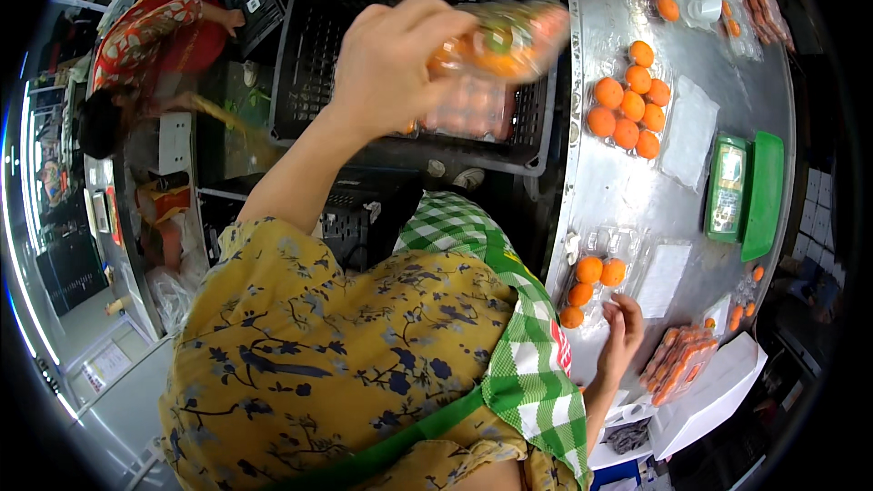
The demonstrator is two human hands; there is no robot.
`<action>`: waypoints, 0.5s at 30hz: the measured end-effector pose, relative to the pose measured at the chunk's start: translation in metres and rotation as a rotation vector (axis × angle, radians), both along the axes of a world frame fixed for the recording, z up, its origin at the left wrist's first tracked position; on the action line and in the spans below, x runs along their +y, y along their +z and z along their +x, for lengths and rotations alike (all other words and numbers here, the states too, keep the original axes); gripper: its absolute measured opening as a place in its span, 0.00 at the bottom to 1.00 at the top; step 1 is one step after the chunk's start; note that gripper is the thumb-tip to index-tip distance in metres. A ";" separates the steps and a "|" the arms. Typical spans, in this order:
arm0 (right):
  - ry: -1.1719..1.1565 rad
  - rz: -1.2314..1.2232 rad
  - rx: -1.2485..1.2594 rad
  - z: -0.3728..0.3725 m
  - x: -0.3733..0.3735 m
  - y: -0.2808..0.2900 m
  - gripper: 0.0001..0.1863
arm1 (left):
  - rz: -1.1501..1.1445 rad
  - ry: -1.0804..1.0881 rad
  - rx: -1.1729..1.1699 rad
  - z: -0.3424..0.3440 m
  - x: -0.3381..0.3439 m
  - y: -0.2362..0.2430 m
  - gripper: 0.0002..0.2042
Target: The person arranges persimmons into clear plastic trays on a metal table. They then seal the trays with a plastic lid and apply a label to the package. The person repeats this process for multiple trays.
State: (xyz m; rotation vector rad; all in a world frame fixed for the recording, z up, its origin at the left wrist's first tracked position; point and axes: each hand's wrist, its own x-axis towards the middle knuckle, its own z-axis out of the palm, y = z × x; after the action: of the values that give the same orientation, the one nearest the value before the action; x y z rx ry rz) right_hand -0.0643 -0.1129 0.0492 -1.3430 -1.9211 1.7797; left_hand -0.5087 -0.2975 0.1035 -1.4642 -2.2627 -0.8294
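My left hand (391,59) grips a clear plastic pack of mandarins (505,41), smeared by motion, with a green spot on it. It is held above a black slatted crate (300,64). Inside that crate lie clear packs of fruit (468,109), partly hidden by my hand and the held pack. On the metal table, my right hand (623,327) has its fingers apart beside an open clear tray (600,241) with several mandarins (589,270) in it. Whether a fingertip touches the tray I cannot tell.
Another clear tray filled with mandarins (632,105) stands farther along the metal table (618,191). White pads (689,132), a green container (727,186) and a stack of packed fruit (677,359) are there too. At left, a person in red patterned clothing (136,41) bends near another crate (259,5).
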 end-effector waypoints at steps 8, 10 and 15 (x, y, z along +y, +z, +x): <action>-0.384 -0.873 0.856 0.017 0.004 -0.004 0.41 | 0.142 -0.852 -0.139 0.167 0.094 0.021 0.13; -0.821 -0.762 0.747 0.059 0.004 0.002 0.41 | 0.127 -1.036 -0.234 0.227 0.116 0.014 0.12; -0.776 -0.805 1.085 0.223 -0.056 -0.039 0.32 | 0.079 -1.456 -0.185 0.354 0.143 -0.012 0.14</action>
State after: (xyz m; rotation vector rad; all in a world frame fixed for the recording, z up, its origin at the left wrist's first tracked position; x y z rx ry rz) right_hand 0.1583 -0.1686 0.0100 -0.7268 -0.0907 2.1205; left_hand -0.1547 -0.1548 0.0912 -2.9895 -0.8545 -1.3435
